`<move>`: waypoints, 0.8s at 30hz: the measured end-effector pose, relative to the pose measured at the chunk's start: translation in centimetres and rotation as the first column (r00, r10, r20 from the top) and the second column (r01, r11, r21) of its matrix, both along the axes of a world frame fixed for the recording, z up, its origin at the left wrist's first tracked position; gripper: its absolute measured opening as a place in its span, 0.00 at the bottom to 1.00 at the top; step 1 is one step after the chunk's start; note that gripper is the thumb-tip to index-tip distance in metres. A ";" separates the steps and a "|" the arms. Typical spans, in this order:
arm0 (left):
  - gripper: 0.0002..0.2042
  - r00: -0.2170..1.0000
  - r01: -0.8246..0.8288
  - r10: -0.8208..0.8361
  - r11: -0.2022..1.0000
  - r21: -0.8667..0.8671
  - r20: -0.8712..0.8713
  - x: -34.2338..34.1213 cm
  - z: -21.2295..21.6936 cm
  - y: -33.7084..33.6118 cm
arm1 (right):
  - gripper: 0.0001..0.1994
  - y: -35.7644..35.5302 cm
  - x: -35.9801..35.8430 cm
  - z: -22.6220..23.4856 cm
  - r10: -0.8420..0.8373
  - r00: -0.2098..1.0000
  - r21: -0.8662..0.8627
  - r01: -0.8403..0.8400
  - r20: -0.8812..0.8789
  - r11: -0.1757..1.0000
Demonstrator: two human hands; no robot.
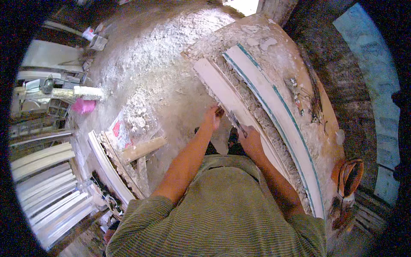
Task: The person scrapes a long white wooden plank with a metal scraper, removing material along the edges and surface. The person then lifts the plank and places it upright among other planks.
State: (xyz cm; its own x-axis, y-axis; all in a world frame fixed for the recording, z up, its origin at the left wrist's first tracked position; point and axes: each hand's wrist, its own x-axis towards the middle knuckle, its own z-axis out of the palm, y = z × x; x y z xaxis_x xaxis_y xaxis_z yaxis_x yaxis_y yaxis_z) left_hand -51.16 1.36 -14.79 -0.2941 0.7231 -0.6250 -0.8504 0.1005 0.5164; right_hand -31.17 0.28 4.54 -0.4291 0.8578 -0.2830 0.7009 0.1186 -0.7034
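Observation:
A long white plaster moulding strip (222, 88) lies on a dusty workbench (274, 47). My left hand (212, 118) rests closed at the strip's near edge, gripping what looks like a small tool handle. My right hand (249, 138) is closed around a scraper-like blade (236, 122) that touches the strip's surface. Beside it, to the right, lies a longer white moulding with a teal edge (278, 111).
Plaster dust and rubble cover the floor (150, 73). Stacked white mouldings (47, 188) lie at the left, with a wooden block (143, 147), a pink object (83, 106) and a small container (89, 33). An orange looped item (351, 175) sits at the bench's right end.

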 end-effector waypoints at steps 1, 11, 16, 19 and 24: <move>0.10 0.999 0.017 -0.016 0.999 -0.039 0.045 -0.4 0.0 0.2 | 0.14 -0.7 0.3 0.6 -0.007 1.000 -0.019 0.007 0.008 1.000; 0.14 0.915 0.307 -0.230 0.930 -0.201 0.332 -4.6 -2.4 3.8 | 0.14 1.2 -12.3 -0.1 -0.155 0.953 0.183 0.109 0.262 0.977; 0.15 0.837 0.359 -0.266 0.926 -0.113 0.479 -4.8 -6.8 4.6 | 0.13 -1.1 -12.7 2.7 -0.239 0.941 0.082 0.225 0.238 0.971; 0.14 0.794 0.418 -0.342 0.907 -0.043 0.502 -4.7 -7.1 4.0 | 0.14 -1.7 -12.0 2.7 -0.233 0.937 0.160 0.196 0.262 0.967; 0.13 0.724 0.437 -0.291 0.895 -0.089 0.625 -4.3 -7.7 4.5 | 0.15 -1.1 -11.9 1.5 -0.197 0.920 0.067 0.185 0.339 0.980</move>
